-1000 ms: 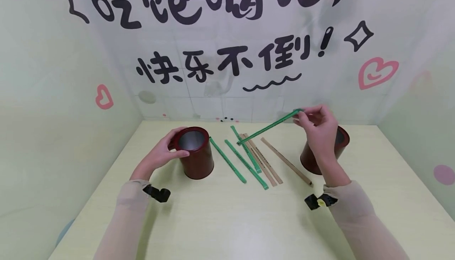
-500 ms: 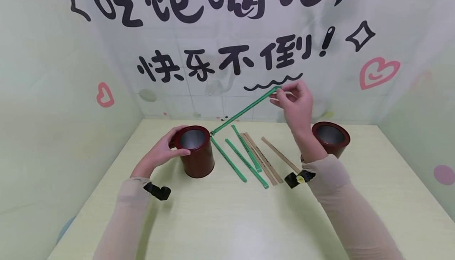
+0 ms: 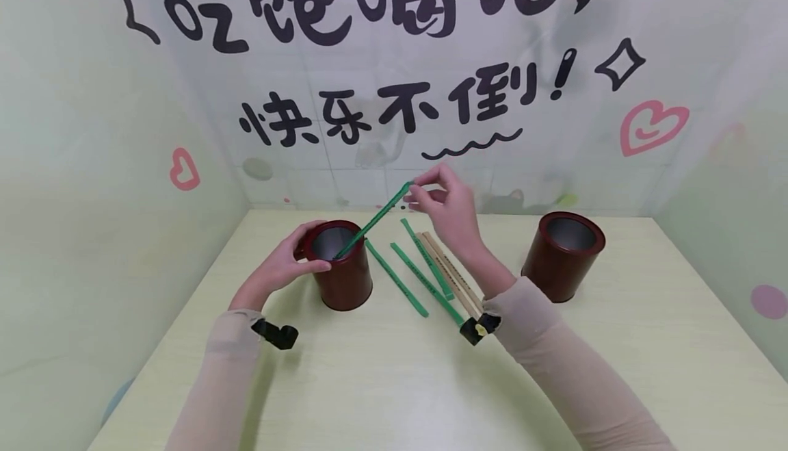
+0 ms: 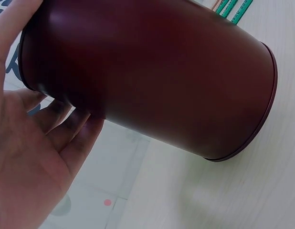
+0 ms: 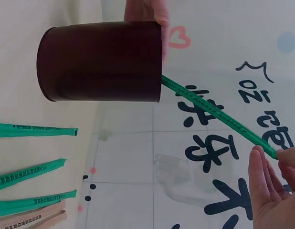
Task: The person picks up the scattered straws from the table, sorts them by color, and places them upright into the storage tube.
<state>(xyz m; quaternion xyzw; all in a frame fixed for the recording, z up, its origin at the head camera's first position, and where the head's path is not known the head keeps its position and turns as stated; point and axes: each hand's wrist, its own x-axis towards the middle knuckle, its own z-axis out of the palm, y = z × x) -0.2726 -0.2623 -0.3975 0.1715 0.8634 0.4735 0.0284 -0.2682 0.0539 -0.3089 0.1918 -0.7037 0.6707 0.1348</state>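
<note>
My left hand point(image 3: 282, 264) grips a dark red canister point(image 3: 346, 283) by its upper side, the thumb near the front of the rim. The canister stands upright on the table with its top open. In the left wrist view its wall point(image 4: 152, 71) fills much of the picture, with fingers against it. Between the thumb and fingertips of my right hand point(image 3: 452, 215) is the upper end of a slim green paper-wrapped stick point(image 3: 380, 214). It slants down, its lower end inside the canister's mouth. The right wrist view shows the green stick point(image 5: 219, 114) entering at the rim.
Several green and brown wrapped sticks point(image 3: 406, 276) lie on the pale table point(image 3: 382, 382) between the hands, partly beneath the right wrist. A second dark red canister point(image 3: 557, 266), open at the top, stands at the right. A white wall sheet with lettering point(image 3: 400, 105) rises behind the table.
My right hand has moved left with the green stick, rising and then lowering, and the stick's lower end has entered the left canister. The left hand and its canister stay in place.
</note>
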